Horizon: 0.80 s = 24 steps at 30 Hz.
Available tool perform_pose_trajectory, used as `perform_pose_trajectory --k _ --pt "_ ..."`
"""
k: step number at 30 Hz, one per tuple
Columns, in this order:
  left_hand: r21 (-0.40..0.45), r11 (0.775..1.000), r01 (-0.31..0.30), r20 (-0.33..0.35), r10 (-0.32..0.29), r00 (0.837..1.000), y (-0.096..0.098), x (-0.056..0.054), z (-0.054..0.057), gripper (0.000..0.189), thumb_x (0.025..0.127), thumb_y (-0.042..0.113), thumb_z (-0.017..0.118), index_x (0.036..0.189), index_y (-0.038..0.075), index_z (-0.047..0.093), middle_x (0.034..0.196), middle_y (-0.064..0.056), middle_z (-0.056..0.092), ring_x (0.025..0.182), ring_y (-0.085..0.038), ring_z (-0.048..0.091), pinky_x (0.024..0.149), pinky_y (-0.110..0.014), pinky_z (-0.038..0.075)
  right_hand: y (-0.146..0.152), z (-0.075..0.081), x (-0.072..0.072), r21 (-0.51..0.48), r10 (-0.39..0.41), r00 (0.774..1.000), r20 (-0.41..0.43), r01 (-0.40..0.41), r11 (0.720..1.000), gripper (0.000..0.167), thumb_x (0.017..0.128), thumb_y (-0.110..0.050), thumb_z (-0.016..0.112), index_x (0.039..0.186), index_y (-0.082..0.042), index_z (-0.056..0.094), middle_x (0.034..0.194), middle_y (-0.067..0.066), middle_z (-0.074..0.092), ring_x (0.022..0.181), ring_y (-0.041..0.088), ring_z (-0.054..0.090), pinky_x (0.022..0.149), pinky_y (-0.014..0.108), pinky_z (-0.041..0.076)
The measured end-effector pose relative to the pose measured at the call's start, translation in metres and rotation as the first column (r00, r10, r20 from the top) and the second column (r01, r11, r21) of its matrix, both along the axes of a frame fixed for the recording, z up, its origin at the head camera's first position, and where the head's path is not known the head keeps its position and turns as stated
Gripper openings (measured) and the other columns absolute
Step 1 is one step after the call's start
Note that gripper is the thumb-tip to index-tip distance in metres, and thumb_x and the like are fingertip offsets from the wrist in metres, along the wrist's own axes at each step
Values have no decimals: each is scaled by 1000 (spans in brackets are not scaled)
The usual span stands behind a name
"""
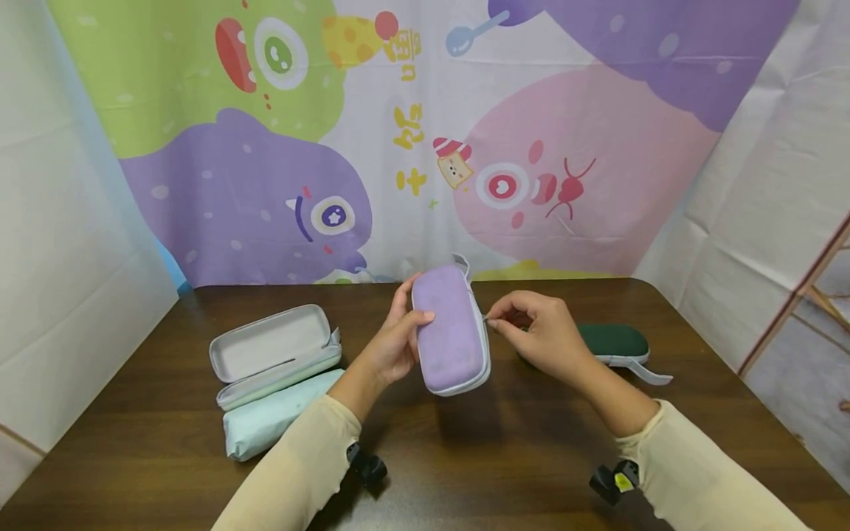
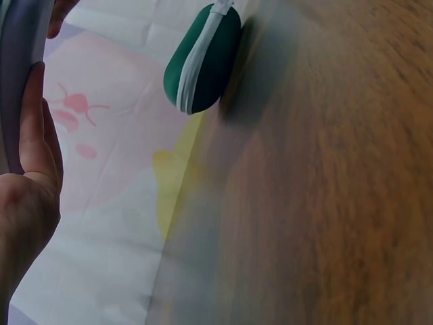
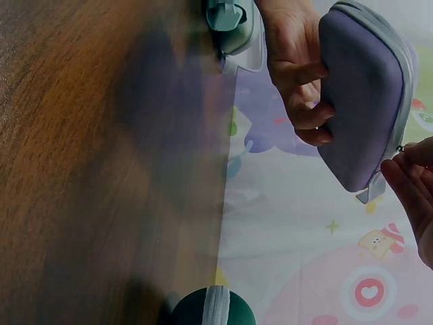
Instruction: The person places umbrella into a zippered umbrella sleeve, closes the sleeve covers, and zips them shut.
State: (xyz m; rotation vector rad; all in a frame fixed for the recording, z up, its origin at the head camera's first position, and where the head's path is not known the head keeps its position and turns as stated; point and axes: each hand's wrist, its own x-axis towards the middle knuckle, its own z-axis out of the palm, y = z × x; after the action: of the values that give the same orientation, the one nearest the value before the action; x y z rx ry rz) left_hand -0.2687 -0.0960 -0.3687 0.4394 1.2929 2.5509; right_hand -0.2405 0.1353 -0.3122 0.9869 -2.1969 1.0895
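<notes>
A purple zippered case [image 1: 451, 328] with a grey edge and a loop strap is held up above the table, tilted slightly. My left hand [image 1: 397, 341] grips its left side, thumb on the front face and fingers behind. At the right edge my right hand [image 1: 541, 328] pinches the small zipper pull [image 3: 399, 149] between thumb and forefinger. The right wrist view shows the left fingers [image 3: 314, 115] against the case's other face. The case looks shut along most of its visible edge; how far the zipper runs is hard to tell.
A pale green case [image 1: 279, 354] lies open at the left, its grey lining showing. In front of it rests a light mint pouch [image 1: 272, 420]. A dark green case [image 1: 614, 341] with a grey strap sits behind my right forearm. A patterned curtain [image 1: 412, 221] hangs behind the table.
</notes>
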Motion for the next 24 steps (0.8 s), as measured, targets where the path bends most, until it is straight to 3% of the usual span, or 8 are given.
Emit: perform_pose_trajectory --k 8,14,24 --pt "10 999 -33 29 32 999 -1 -2 -1 66 89 3 47 141 38 27 116 -10 51 79 -20 67 63 -33 56 -1 -2 3 -4 14 1000 -8 -14 1000 17 78 7 76 83 -8 71 81 -2 68 68 9 62 60 25 55" --pt "21 997 -69 47 68 997 -1 -3 -3 65 90 3 48 141 38 28 116 -10 51 78 -19 67 60 -32 56 0 -4 6 -8 30 1000 -2 -30 1000 16 78 6 77 84 -7 71 81 -1 68 71 10 62 61 30 57" --pt "12 991 -135 79 134 988 0 -5 -1 66 90 4 51 140 39 27 119 -9 51 82 -19 66 62 -33 55 2 -6 7 -15 34 999 -8 -34 999 15 79 6 77 85 -8 71 82 -1 68 70 11 62 62 29 57"
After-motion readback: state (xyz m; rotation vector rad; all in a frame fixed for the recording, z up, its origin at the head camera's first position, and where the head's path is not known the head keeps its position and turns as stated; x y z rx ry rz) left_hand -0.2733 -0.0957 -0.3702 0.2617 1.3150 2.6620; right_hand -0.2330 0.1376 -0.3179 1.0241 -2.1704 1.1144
